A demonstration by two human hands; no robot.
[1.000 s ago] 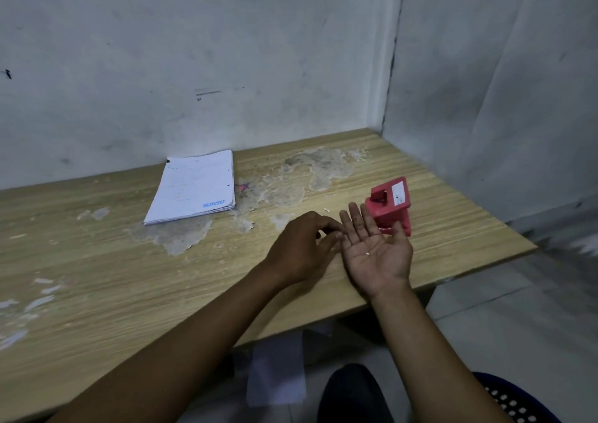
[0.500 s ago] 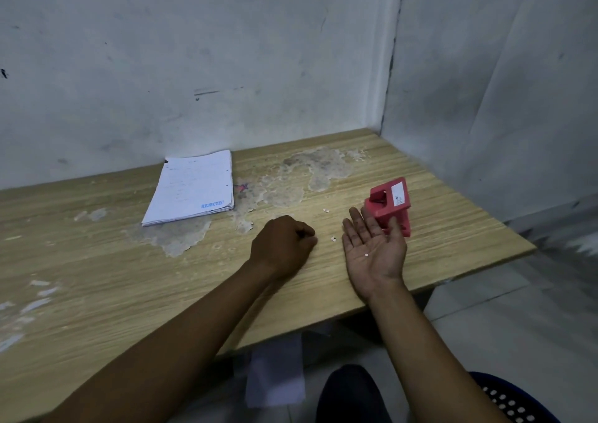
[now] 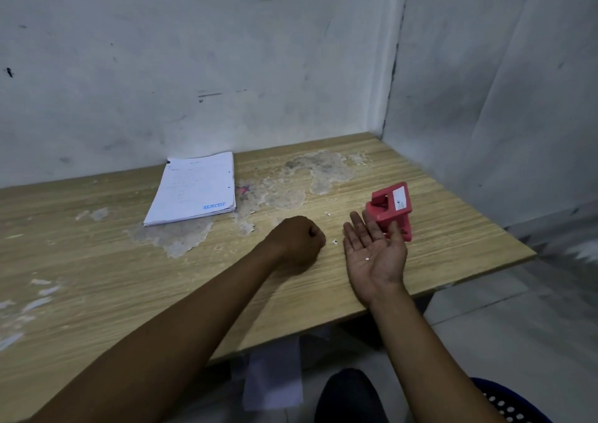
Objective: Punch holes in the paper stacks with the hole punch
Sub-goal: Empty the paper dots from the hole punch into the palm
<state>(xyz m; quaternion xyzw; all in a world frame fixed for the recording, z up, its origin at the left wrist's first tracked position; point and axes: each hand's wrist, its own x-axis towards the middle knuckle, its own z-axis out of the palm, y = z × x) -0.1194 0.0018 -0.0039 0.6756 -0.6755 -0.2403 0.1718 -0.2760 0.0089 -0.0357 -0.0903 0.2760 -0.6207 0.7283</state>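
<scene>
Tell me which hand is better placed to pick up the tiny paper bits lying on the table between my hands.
Left. The left hand rests fisted beside the white paper bits, while the right hand lies palm up, cradling a white paper dot.

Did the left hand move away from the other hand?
Yes. The left hand slid left across the table, away from the red hole punch and the open right hand.
</scene>
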